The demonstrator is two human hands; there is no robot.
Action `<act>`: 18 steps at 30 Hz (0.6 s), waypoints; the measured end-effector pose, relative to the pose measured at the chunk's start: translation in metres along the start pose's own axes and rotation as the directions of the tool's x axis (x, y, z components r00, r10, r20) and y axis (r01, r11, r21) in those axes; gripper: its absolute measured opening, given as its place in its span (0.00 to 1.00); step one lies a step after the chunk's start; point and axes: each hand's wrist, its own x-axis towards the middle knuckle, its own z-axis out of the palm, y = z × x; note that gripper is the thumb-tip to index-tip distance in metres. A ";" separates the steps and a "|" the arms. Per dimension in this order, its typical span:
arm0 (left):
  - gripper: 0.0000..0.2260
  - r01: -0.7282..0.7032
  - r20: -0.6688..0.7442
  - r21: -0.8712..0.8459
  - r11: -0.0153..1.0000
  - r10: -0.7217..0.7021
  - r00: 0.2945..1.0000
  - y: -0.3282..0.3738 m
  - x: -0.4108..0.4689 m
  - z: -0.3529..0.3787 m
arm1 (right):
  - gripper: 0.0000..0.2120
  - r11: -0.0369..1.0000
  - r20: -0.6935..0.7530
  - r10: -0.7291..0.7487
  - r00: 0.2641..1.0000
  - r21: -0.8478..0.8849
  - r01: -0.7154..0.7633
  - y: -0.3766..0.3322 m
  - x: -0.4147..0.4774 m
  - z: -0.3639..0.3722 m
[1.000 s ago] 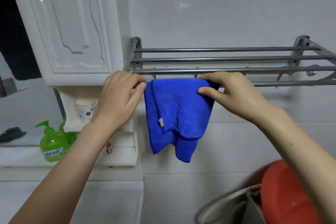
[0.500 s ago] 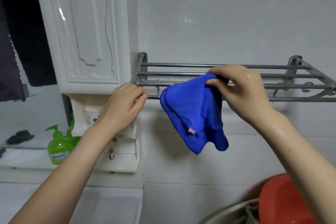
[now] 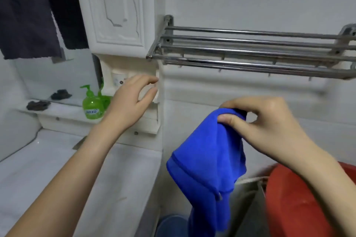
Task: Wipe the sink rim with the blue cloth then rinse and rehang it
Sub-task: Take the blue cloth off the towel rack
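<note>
One blue cloth (image 3: 208, 159), pinched at its top by the right hand (image 3: 269, 127) fingers, hangs below them. Left hand (image 3: 131, 102) fingers loosely spread, holding nothing. One towel rack (image 3: 250, 52) above both hands' fingers. One green soap bottle (image 3: 92, 106) left of the left fingers.

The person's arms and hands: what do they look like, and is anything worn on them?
The left forearm and right forearm are bare; no sleeve is in view. The left hand and right hand wear no glove, and no ring, watch or bracelet shows.
</note>
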 end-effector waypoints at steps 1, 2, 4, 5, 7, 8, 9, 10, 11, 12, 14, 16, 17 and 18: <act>0.13 0.042 0.001 -0.028 0.999 -0.042 0.999 0.002 -0.020 0.000 | 0.02 0.995 0.065 0.072 0.995 0.066 -0.076 0.002 -0.013 0.011; 0.13 0.088 0.011 -0.052 0.995 -0.088 0.996 0.004 -0.043 0.002 | 0.02 0.982 0.133 0.132 0.982 0.116 -0.148 0.004 -0.026 0.022; 0.13 0.204 0.052 -0.095 0.974 -0.200 0.978 0.007 -0.093 0.006 | 0.02 0.948 0.259 0.213 0.942 0.178 -0.264 0.008 -0.054 0.048; 0.12 0.272 0.075 -0.116 0.955 -0.264 0.962 0.008 -0.121 0.008 | 0.02 0.929 0.310 0.241 0.920 0.201 -0.312 0.010 -0.069 0.063; 0.09 0.411 0.113 -0.133 0.902 -0.398 0.910 0.011 -0.179 0.012 | 0.02 0.889 0.377 0.290 0.880 0.233 -0.393 0.011 -0.101 0.093; 0.07 0.487 0.133 -0.130 0.863 -0.472 0.872 0.014 -0.211 0.014 | 0.02 0.870 0.395 0.319 0.861 0.238 -0.431 0.011 -0.119 0.109; 0.06 0.566 0.154 -0.128 0.814 -0.548 0.822 0.017 -0.245 0.017 | 0.03 0.851 0.406 0.355 0.842 0.233 -0.470 0.010 -0.137 0.125; 0.06 0.653 0.183 -0.130 0.746 -0.630 0.755 0.021 -0.280 0.020 | 0.04 0.834 0.413 0.393 0.822 0.217 -0.508 0.009 -0.157 0.142; 0.06 0.742 0.213 -0.122 0.659 -0.713 0.668 0.027 -0.321 0.019 | 0.05 0.821 0.428 0.424 0.798 0.191 -0.539 0.005 -0.178 0.160; 0.07 0.803 0.247 -0.107 0.586 -0.767 0.592 0.034 -0.355 0.019 | 0.05 0.805 0.434 0.464 0.772 0.157 -0.572 0.002 -0.198 0.175; 0.09 0.895 0.278 -0.047 0.443 -0.855 0.437 0.050 -0.423 0.013 | 0.02 0.766 0.498 0.503 0.706 0.121 -0.631 -0.007 -0.235 0.201; 0.09 0.954 0.253 0.038 0.298 -0.926 0.279 0.068 -0.488 0.000 | 0.02 0.743 0.610 0.484 0.628 0.092 -0.663 -0.022 -0.265 0.223; 0.08 0.972 0.232 0.072 0.225 -0.951 0.203 0.078 -0.518 -0.008 | 0.03 0.746 0.662 0.455 0.596 0.082 -0.661 -0.029 -0.277 0.233; 0.07 0.986 0.204 0.086 0.144 -0.971 0.125 0.088 -0.545 -0.016 | 0.04 0.753 0.708 0.417 0.569 0.081 -0.653 -0.038 -0.287 0.243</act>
